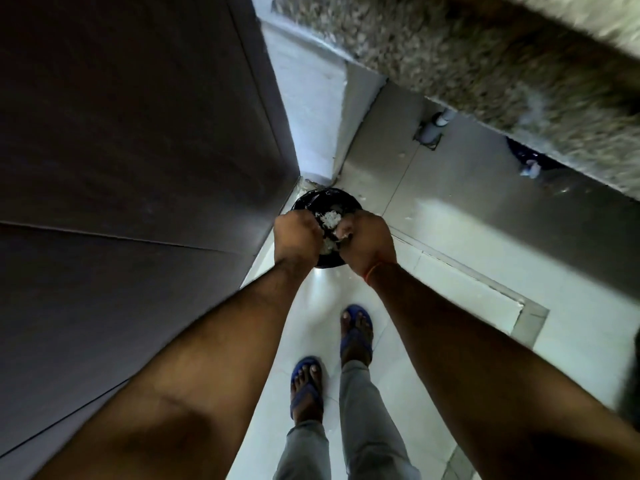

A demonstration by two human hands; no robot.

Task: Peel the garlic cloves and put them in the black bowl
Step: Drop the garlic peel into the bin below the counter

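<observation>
A round black container (341, 199) lined with shiny black plastic stands on the floor in the corner, with a heap of pale garlic peels (329, 220) inside. Both hands hang right over it. My left hand (297, 237) is curled into a fist above its left rim, and whatever may lie inside the fist is hidden. My right hand (367, 241) is curled above the right rim, its fingertips pinching pale bits of peel (343, 233). No whole garlic cloves can be made out.
A dark cabinet face (138, 168) fills the left side. A speckled stone counter edge (485, 64) runs along the top right, with a pipe fitting (433, 129) below it. My feet in blue sandals (306, 386) stand on the white tiled floor (450, 306).
</observation>
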